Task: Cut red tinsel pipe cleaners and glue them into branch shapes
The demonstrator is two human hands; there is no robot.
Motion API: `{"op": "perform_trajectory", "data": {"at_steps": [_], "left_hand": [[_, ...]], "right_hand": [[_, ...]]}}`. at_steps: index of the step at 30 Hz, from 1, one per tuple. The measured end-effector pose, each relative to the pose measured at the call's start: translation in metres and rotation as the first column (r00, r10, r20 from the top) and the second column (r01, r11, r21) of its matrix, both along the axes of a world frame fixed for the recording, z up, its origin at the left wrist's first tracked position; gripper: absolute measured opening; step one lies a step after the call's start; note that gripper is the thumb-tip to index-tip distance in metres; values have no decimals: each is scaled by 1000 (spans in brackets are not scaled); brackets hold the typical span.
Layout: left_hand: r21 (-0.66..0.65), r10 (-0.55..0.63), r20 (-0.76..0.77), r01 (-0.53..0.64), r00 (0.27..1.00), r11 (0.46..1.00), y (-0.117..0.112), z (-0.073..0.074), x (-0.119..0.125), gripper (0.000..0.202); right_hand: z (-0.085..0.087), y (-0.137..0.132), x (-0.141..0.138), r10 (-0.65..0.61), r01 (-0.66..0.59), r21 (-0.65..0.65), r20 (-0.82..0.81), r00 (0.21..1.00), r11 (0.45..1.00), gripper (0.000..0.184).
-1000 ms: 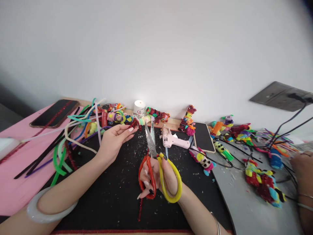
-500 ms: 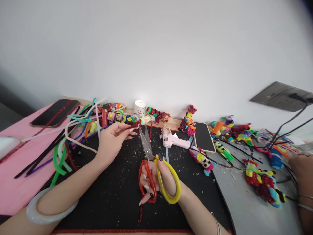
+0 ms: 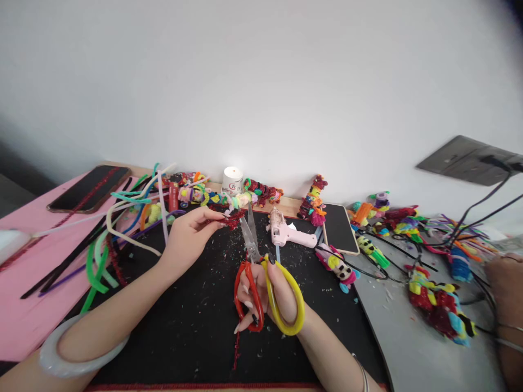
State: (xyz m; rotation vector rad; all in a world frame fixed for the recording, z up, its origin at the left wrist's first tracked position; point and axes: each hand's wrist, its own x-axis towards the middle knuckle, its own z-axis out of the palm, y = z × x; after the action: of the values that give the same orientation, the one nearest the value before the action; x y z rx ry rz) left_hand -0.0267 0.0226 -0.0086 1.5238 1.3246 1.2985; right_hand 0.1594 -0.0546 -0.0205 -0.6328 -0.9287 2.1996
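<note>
Between thumb and fingers, my left hand (image 3: 192, 231) pinches a sparkly red pipe cleaner (image 3: 235, 220) above the black mat (image 3: 183, 337). In my right hand (image 3: 281, 291) are scissors (image 3: 252, 245) with one red and one yellow handle. Their blades stand a little apart and point away from me, with the tips beside the red pipe cleaner; whether they touch it I cannot tell. Another red strand (image 3: 236, 351) hangs below the right hand's fingers; its upper part is hidden. Just beyond the scissors lies a pink glue gun (image 3: 292, 233).
Loose pipe cleaners (image 3: 98, 267) and a phone (image 3: 90, 188) lie at left. Along the wall are a paper cup (image 3: 232, 181) and several fuzzy figures (image 3: 314, 201). At right, more figures (image 3: 441, 305) lie among black cables, near another person's arm (image 3: 509, 310).
The scissors have shifted slightly right and up, their blades closer together. The red pipe cleaner in my left hand now extends further right, lower than before.
</note>
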Motion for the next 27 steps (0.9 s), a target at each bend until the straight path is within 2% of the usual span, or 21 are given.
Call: {"op": "perform_trajectory", "data": {"at_steps": [13, 22, 27], "left_hand": [[106, 2, -141, 13, 990, 994, 0, 1, -5, 8], [257, 56, -298, 24, 953, 966, -1, 2, -8, 11], [277, 62, -304, 26, 951, 960, -2, 1, -7, 10]], "right_hand": [[8, -2, -1, -93, 90, 41, 95, 991, 995, 59], [2, -2, -4, -136, 143, -29, 182, 974, 989, 65], [-1, -3, -5, -161, 169, -18, 224, 961, 985, 66]]}}
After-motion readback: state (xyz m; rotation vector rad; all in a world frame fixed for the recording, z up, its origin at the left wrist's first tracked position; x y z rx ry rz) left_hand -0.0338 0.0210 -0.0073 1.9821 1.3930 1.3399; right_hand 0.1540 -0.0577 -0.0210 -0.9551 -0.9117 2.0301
